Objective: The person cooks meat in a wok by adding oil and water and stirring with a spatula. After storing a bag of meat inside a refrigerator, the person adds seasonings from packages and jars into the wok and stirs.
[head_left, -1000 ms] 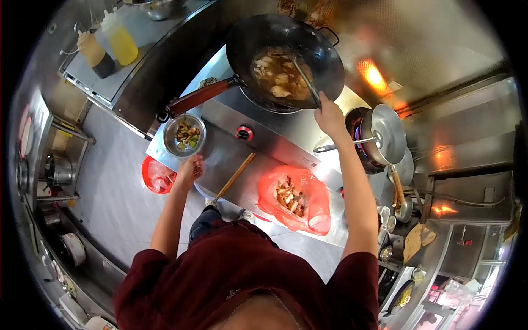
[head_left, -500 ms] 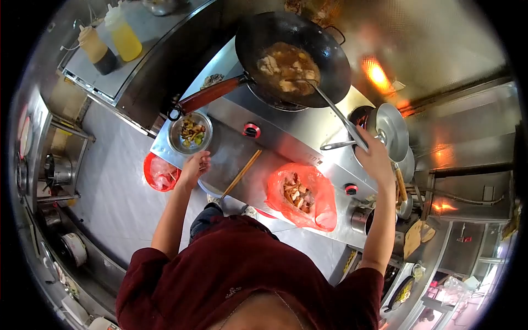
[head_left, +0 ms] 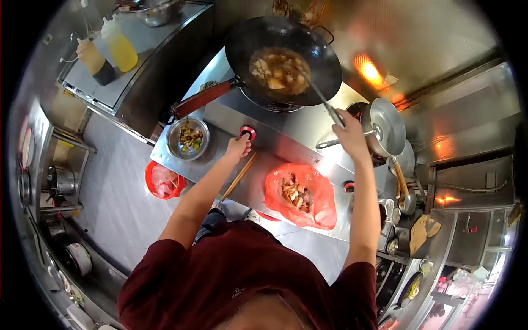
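My right hand (head_left: 350,135) is closed around the handle of a long metal wok utensil (head_left: 320,94). The utensil's blurred head reaches into the brown sauce and pale chunks of food (head_left: 279,71), so I cannot tell its shape. That food lies in a black wok (head_left: 327,69) with a wooden handle (head_left: 206,100), seated on the stove. With bent fingers, my left hand (head_left: 238,147) grips the red-ringed stove knob (head_left: 248,132) on the stove's front. Left of that hand stands a metal bowl (head_left: 171,144) of cooked pieces, and chopsticks (head_left: 240,177) lie just below it.
A red plastic bag (head_left: 324,206) holding sliced food sits on the front ledge. At right are a metal pan (head_left: 393,129) and a second knob (head_left: 349,187). Two squeeze bottles (head_left: 122,52) stand back left. A red bucket (head_left: 179,190) is on the floor.
My left hand has moved right from beside the metal bowl to the stove knob. My right hand has shifted slightly up and left, with the utensil still in the food.
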The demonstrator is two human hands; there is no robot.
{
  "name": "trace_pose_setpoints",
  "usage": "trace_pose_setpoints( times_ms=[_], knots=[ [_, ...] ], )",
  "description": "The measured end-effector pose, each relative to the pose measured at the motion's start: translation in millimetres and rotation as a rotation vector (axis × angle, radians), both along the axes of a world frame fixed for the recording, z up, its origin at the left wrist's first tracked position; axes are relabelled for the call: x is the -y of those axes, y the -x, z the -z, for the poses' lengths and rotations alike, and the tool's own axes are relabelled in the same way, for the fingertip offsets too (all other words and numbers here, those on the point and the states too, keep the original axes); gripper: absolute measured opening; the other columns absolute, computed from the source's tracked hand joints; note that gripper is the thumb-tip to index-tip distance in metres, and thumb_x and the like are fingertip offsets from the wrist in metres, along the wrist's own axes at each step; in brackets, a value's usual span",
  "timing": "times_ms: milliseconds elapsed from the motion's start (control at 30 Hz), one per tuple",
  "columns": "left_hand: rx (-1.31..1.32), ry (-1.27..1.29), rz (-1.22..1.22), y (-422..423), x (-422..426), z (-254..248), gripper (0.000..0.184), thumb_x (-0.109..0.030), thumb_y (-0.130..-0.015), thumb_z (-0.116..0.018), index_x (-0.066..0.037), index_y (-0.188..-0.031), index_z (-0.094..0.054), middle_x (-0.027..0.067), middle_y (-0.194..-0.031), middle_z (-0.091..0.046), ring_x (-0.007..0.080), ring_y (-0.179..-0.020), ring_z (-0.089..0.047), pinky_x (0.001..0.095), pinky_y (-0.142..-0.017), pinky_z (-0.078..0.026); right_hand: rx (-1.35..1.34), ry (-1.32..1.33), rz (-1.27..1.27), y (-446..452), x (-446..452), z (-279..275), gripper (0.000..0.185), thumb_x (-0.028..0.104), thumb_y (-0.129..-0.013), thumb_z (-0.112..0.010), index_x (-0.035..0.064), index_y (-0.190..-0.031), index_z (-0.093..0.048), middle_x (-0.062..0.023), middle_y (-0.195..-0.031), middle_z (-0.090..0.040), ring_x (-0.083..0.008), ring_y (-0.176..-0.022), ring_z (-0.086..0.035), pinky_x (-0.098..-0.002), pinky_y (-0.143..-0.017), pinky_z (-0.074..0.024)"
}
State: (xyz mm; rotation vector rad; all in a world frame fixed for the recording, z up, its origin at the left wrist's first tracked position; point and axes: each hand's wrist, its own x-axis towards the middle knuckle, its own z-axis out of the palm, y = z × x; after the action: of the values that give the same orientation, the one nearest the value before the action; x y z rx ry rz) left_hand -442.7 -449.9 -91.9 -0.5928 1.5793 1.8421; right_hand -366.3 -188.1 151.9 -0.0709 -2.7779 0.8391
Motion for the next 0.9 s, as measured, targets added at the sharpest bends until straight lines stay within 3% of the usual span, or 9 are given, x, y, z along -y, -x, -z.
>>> trace_pose_setpoints(
  times_ms=[33, 100, 133, 233, 400, 733, 900],
  knots=[
    [-0.042, 0.006, -0.010, -2, -1, 3, 0.030, -0.035, -0.080, -0.057, -0.006, -0.085, -0.056, 0.0008, -0.067, -0.057, 0.0087, -0.051, -0.051, 0.0229, -0.046, -0.042, 0.049, 0.144, 0.059, -1, -11, 2, 0.039, 0.013, -0.072, -0.052, -0.0029, -0.108, -0.051, -0.0172, -0.075, -0.058, -0.0259, -0.064, -0.058, -0.0331, -0.060, -0.0458],
    [-0.126, 0.023, -0.029, -5, -2, -3, 0.027, -0.032, -0.080, -0.058, -0.005, -0.083, -0.055, 0.0008, -0.066, -0.056, 0.0082, -0.051, -0.051, 0.0218, -0.043, -0.041, 0.335, 0.653, 0.162, -4, 0, -39, 0.027, 0.012, -0.075, -0.051, -0.0041, -0.096, -0.053, -0.0107, -0.068, -0.055, -0.0148, -0.050, -0.052, -0.0276, -0.045, -0.0417],
    [-0.126, 0.046, -0.019, -7, -3, -6, 0.027, -0.032, -0.079, -0.057, -0.005, -0.083, -0.055, 0.0008, -0.066, -0.056, 0.0084, -0.050, -0.051, 0.0220, -0.043, -0.041, 0.282, 0.769, 0.160, -1, 1, -31, 0.015, 0.011, -0.078, -0.048, -0.0025, -0.083, -0.051, -0.0084, -0.064, -0.053, -0.0111, -0.042, -0.046, -0.0252, -0.035, -0.0356],
    [-0.124, 0.081, 0.011, -4, -1, -11, 0.028, -0.032, -0.080, -0.056, -0.004, -0.082, -0.054, 0.0011, -0.066, -0.056, 0.0089, -0.050, -0.051, 0.0226, -0.043, -0.041, 0.384, 0.719, 0.187, 20, -7, -8, 0.013, 0.011, -0.079, -0.048, -0.0007, -0.075, -0.049, -0.0070, -0.060, -0.051, -0.0119, -0.038, -0.043, -0.0260, -0.033, -0.0341],
    [-0.023, 0.007, 0.014, -4, 2, -9, 0.031, -0.037, -0.083, -0.050, -0.006, -0.083, -0.054, 0.0018, -0.067, -0.057, 0.0102, -0.052, -0.053, 0.0238, -0.047, -0.044, 0.607, 0.707, 0.156, 41, -8, -15, 0.024, 0.022, -0.082, -0.056, 0.0051, -0.066, -0.049, -0.0026, -0.053, -0.048, -0.0097, -0.034, -0.039, -0.0246, -0.032, -0.0264],
    [0.039, -0.064, 0.045, -13, 19, -15, 0.032, -0.038, -0.085, -0.049, -0.007, -0.089, -0.056, 0.0026, -0.073, -0.058, 0.0116, -0.056, -0.054, 0.0262, -0.051, -0.046, 0.802, 0.377, 0.277, 62, -5, -28, 0.022, 0.028, -0.077, -0.059, 0.0064, -0.072, -0.055, -0.0032, -0.050, -0.047, -0.0102, -0.034, -0.037, -0.0241, -0.032, -0.0282],
    [0.020, -0.141, 0.114, -56, 81, -23, 0.030, -0.036, -0.084, -0.051, -0.007, -0.089, -0.056, 0.0033, -0.078, -0.058, 0.0122, -0.064, -0.054, 0.0258, -0.058, -0.045, 0.817, 0.497, 0.331, 65, -7, -17, 0.018, 0.021, -0.075, -0.059, 0.0037, -0.072, -0.054, -0.0005, -0.048, -0.042, -0.0085, -0.032, -0.033, -0.0237, -0.029, -0.0222]
  ],
)
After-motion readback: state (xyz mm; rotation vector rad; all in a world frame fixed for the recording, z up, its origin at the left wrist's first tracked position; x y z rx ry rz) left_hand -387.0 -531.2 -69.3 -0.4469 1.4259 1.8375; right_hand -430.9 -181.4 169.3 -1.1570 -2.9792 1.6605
